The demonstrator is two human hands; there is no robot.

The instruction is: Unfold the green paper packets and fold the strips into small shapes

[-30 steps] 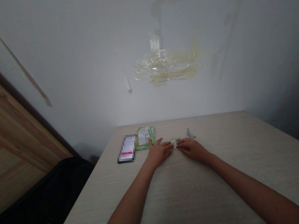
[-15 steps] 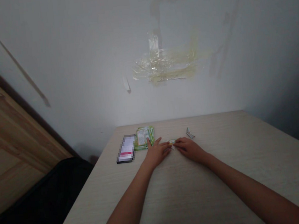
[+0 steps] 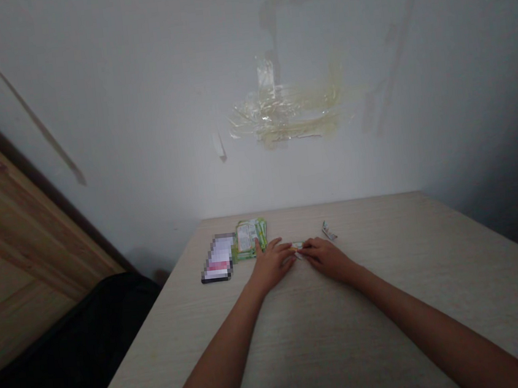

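Both hands meet around a small green-and-white packet [image 3: 297, 247] lying on the table, mostly hidden by my fingers. My left hand [image 3: 272, 265] presses on its left side with some fingers, while other digits are spread toward the stack of packets. From the right, my right hand [image 3: 324, 255] pinches the packet with its fingertips close together. Beside my left hand lies a loose stack of flat green-and-white packets [image 3: 246, 237] with printed text. A small, narrow folded packet [image 3: 328, 230] rests beyond my right hand.
A phone [image 3: 218, 259] with a blurred screen lies left of the stack. The pale wooden table [image 3: 329, 335] ends at a wall [image 3: 151, 137] bearing strips of clear tape [image 3: 287, 114]. A black bag [image 3: 93, 335] and wooden panelling [image 3: 8, 232] stand on the left.
My fingers have shifted very slightly over the packet, and a little more of its top edge shows between the hands. The stack, phone and folded packet stay where they were.
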